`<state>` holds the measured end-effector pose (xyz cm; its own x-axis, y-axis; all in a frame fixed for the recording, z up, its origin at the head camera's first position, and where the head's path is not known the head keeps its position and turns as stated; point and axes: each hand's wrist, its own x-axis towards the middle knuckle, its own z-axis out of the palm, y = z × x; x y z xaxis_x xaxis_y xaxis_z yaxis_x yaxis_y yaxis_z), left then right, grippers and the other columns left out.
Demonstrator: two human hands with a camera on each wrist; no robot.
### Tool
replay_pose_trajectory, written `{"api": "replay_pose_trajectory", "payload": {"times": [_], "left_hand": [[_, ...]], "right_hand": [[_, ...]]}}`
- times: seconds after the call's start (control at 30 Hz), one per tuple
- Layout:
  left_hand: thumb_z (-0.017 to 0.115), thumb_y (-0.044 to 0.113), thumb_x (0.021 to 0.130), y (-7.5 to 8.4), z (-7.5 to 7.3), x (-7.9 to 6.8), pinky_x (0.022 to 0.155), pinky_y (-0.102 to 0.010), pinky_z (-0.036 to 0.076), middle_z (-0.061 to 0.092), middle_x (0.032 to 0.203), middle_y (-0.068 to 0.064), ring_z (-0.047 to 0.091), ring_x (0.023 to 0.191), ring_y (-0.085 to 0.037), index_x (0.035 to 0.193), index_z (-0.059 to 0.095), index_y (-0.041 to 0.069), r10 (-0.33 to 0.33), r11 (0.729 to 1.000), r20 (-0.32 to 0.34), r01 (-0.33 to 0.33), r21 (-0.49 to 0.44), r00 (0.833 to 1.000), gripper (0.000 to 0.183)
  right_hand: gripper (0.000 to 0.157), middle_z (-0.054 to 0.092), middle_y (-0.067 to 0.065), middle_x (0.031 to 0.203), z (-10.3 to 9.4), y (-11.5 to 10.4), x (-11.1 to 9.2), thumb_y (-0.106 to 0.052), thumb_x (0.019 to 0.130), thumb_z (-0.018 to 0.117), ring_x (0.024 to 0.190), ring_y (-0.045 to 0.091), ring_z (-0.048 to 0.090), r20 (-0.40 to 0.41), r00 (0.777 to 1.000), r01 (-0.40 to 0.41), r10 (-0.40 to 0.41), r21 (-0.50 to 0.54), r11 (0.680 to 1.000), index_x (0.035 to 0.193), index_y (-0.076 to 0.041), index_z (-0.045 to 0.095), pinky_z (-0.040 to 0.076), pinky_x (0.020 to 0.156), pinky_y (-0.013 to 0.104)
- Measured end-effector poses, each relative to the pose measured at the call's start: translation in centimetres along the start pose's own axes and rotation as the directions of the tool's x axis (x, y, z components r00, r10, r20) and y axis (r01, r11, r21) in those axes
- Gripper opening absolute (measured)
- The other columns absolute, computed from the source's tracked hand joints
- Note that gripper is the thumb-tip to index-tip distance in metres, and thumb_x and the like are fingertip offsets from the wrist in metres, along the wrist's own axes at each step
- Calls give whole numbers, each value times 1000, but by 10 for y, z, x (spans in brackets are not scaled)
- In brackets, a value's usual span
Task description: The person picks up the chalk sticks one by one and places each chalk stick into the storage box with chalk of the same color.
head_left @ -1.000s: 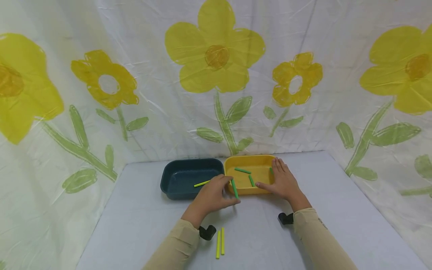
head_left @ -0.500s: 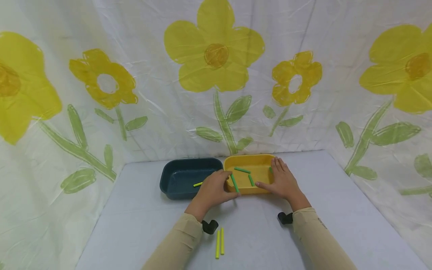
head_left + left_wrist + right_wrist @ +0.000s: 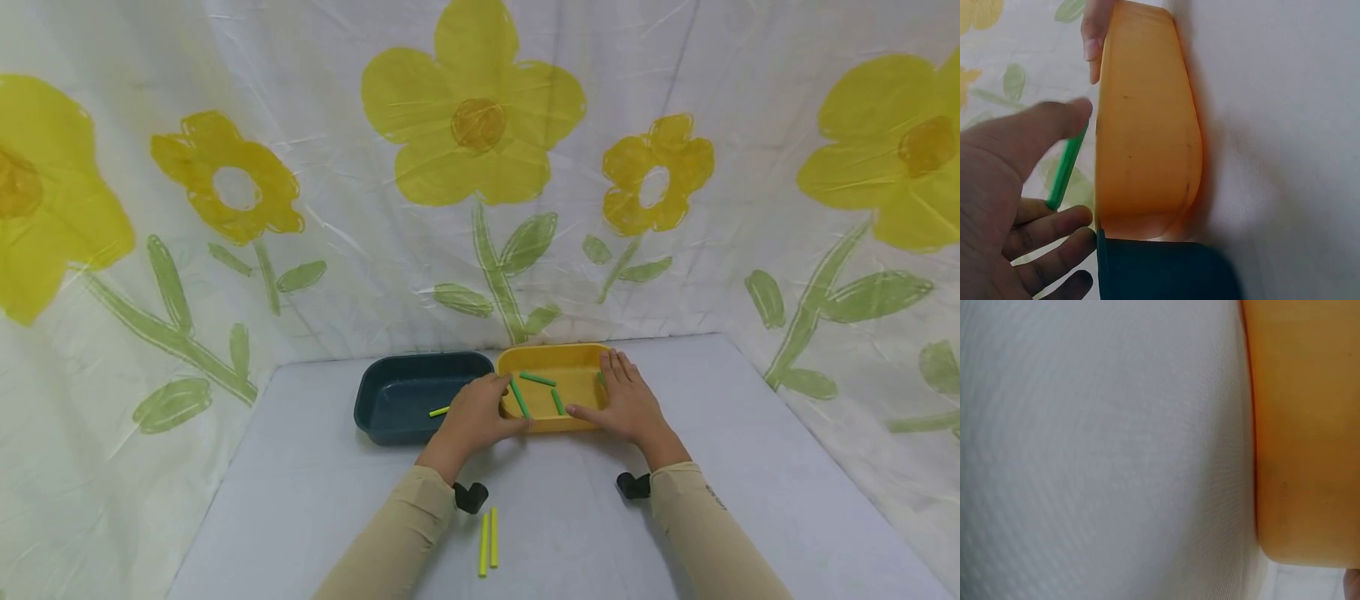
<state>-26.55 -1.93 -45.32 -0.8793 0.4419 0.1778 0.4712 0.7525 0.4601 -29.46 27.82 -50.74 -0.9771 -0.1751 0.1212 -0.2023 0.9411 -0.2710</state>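
Note:
My left hand (image 3: 474,412) pinches a green stick (image 3: 518,397) between thumb and finger, above the left end of the yellow bin (image 3: 566,424). In the left wrist view, the thumb presses one end of that green stick (image 3: 1067,169) beside the bin's rim, with the other fingers spread behind it. Inside the bin lie two more green sticks, one toward the back (image 3: 537,379) and one near the middle (image 3: 557,402). A bit of green shows beside my right hand (image 3: 636,410), which rests with extended fingers on the bin's right end.
A dark teal bin (image 3: 401,429) stands against the yellow one's left side, with a yellow stick (image 3: 438,412) inside, partly hidden by my left hand. Two yellow sticks (image 3: 483,546) lie side by side on the white cloth near the front. A flower-print curtain (image 3: 360,283) hangs behind.
My left hand has moved forward and slightly right with the green stick, from the yellow bin's front edge to above its inside. My right hand has stayed in place.

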Motion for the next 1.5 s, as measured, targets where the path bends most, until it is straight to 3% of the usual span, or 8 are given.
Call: {"api": "replay_pose_trajectory", "payload": {"times": [0.13, 0.37, 0.53, 0.8, 1.03, 1.3, 1.5], "left_hand": [[72, 54, 84, -1, 3, 3, 97, -47, 49, 65, 121, -9, 61, 103, -22, 143, 49, 2, -2, 1000, -37, 2, 23, 999, 82], [72, 54, 83, -1, 6, 8, 99, -54, 48, 66, 114, -9, 62, 97, -22, 142, 50, 3, -5, 997, -57, 10, 78, 998, 82], [72, 55, 83, -1, 6, 9, 94, -51, 50, 67, 108, -8, 61, 93, -20, 144, 49, 6, -4, 994, -42, 8, 109, 999, 82], [71, 52, 85, -2, 4, 6, 86, -43, 51, 68, 108, -7, 61, 92, -18, 145, 48, 11, 18, 997, -21, -16, 73, 1000, 76], [70, 50, 87, -2, 0, -2, 85, -38, 50, 66, 111, -6, 60, 94, -16, 145, 49, 16, 53, 998, -10, -53, 39, 999, 71], [70, 47, 87, -3, -4, -12, 82, -32, 48, 65, 114, -5, 53, 88, -11, 144, 50, 15, 75, 997, -12, -75, -6, 997, 68], [71, 46, 87, -7, -5, -24, 75, -28, 45, 63, 103, -2, 52, 85, -13, 140, 54, 15, 68, 997, -25, -69, -25, 997, 64]], "right_hand": [[128, 5, 18, 165, 0, 0, 0, -89, 74, 48, 153, 34, 3, -2, 1000, 2, -2, 4, 1000, 157, -4, 2, 8, 123, 53], [128, 3, 17, 165, 0, 0, 0, -89, 74, 47, 153, 34, 2, 0, 1000, 1, -1, 3, 1000, 158, -4, 2, 8, 124, 52], [127, 1, 16, 165, -1, -1, -1, -89, 74, 47, 153, 34, 2, -3, 1000, 3, -3, 13, 1000, 158, -5, 3, 7, 124, 52], [127, 6, 19, 165, -1, -2, -1, -89, 74, 47, 153, 35, 3, -5, 1000, 7, -7, 3, 1000, 158, -4, 3, 8, 123, 53], [125, 5, 19, 165, -4, -2, -1, -88, 75, 47, 153, 36, 2, -1, 1000, 6, -6, -2, 1000, 158, -4, 4, 8, 123, 53], [125, 4, 19, 165, -6, -4, -2, -88, 75, 47, 153, 36, 2, 11, 1000, -1, 1, -2, 1000, 158, -5, 4, 7, 123, 53], [125, 4, 19, 165, -6, -5, -2, -88, 75, 47, 153, 36, 2, 18, 1000, -1, 1, -3, 1000, 158, -5, 3, 7, 123, 53]]}}
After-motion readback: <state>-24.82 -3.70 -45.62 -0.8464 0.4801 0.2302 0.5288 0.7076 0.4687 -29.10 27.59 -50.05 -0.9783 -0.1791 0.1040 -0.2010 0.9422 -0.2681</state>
